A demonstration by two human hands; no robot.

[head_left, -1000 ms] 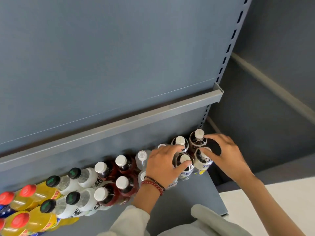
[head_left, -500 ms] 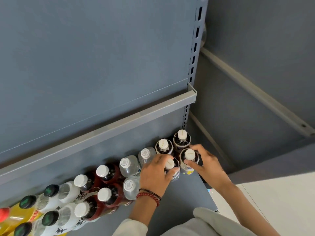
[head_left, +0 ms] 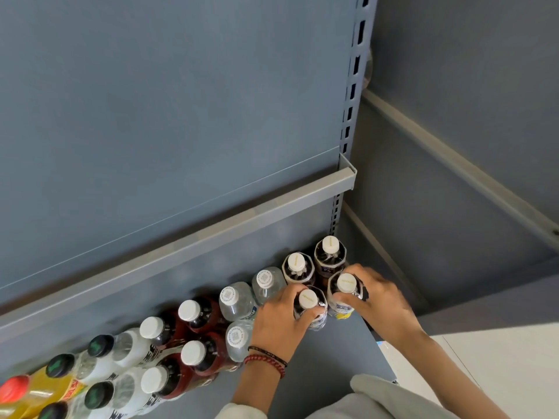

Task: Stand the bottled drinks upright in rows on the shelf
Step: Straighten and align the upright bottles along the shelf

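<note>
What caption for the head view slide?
Left hand grips a front-row bottle, right hand the end bottle, on the shelf.

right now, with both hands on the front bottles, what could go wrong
The corner bottle in the right hand stands near the shelf edge; a nudge outward could drop it. The left hand, gripping the front bottle, sits beside a water bottle and may knock it pulling back.

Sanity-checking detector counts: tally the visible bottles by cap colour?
White-capped bottles: 11
Black-capped bottles: 4
Red-capped bottles: 1
Total: 16 caps in view; the rows run past the left edge of the frame.
</note>
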